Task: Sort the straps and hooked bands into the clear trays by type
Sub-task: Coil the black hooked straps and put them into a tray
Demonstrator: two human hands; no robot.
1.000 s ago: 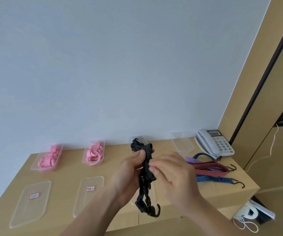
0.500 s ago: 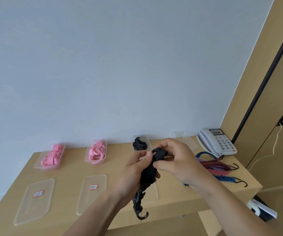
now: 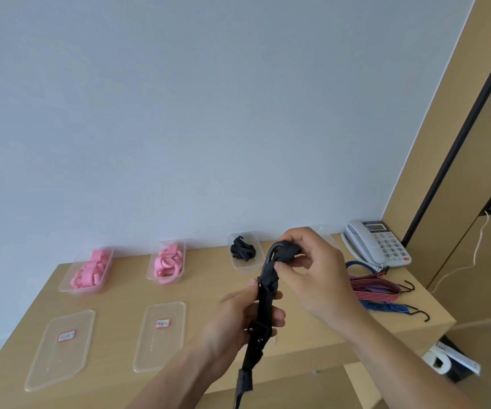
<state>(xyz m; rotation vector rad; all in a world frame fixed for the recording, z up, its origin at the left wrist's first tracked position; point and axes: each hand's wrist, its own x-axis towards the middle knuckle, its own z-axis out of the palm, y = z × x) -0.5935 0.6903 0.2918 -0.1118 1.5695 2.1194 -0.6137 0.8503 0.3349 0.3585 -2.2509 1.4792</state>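
Though flat, hook-ended black strap [image 3: 264,308]

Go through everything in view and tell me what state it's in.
Black strap: held up, hanging down.
Left hand: grips its middle.
Right hand: grips its top end.
Pink-filled trays: open, lids off.
Third tray: open, one black bundle inside.
Striped hooked bands: loose on desk.

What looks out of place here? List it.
The red-striped hooked bands and blue-striped hooked band lie heaped loose at the wooden desk's right end, outside the clear plastic trays; nothing looks spilled or damaged.
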